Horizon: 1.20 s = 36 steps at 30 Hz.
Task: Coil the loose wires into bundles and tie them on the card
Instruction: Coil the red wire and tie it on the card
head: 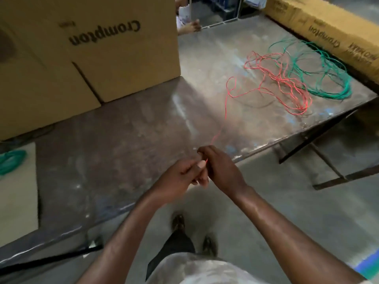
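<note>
A loose tangle of red wire (281, 80) lies on the metal table (127, 140) at the right, and one strand runs down from it to my hands. My left hand (178, 181) and my right hand (219, 169) meet over the table's front edge, both pinched on the end of that red strand. A loose pile of green wire (328, 74) lies beside the red one, further right. At the far left a coiled green bundle (10, 162) rests on a pale card (18, 201).
A large cardboard box (82, 58) stands on the table at the back left. A long cardboard box (328, 31) lies along the right edge. Another person's hand (190, 26) shows at the table's far side. The table's frame and concrete floor (307, 201) are at the right.
</note>
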Available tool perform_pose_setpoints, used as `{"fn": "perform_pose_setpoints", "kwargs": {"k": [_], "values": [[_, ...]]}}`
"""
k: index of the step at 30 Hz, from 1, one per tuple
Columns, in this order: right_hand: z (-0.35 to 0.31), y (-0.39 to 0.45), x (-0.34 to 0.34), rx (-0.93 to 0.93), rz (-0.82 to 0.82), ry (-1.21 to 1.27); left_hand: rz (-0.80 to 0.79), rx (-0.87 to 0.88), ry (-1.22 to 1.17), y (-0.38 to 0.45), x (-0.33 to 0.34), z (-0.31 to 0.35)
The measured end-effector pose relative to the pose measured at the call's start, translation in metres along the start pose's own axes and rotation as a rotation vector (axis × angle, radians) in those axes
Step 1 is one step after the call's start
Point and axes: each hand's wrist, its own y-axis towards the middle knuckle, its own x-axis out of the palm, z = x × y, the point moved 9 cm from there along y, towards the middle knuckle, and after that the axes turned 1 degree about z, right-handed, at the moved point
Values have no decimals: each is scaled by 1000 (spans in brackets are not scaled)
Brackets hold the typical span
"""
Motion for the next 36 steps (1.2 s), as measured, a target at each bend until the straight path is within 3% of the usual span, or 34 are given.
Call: {"fn": "perform_pose_setpoints", "kwargs": {"k": [2,6,11,13,16,18,23,27,29,32,34,36], "values": [[-25,4,14,-40,-43,4,-66,-42,12,-24,-12,-6],[-62,21,45,-130,-54,-23,-49,-169,-1,-66,-50,-34],[-104,52,78,-218,13,-46,139,-154,-84,-113,-132,-61],[-115,68,86,-183,60,-26,208,-142,-271,-139,-165,-64],[-130,86,96,-93,150,-11,302,-30,-693,-176,-217,-52],[-146,98,112,-88,175,-42,324,56,-844,-190,-249,-44],[-174,124,178,-35,114,-83,283,221,-989,-200,-314,-25],[-184,111,223,12,-124,48,301,453,-1019,-201,-372,6],[-185,100,244,38,-240,43,436,529,-966,-198,-404,12],[-198,89,265,21,-407,32,765,506,-708,-182,-443,4],[-206,90,259,-77,-473,-71,940,446,-566,-167,-461,-16],[-208,97,239,-138,-443,-86,1056,330,-260,-154,-471,-39]]}}
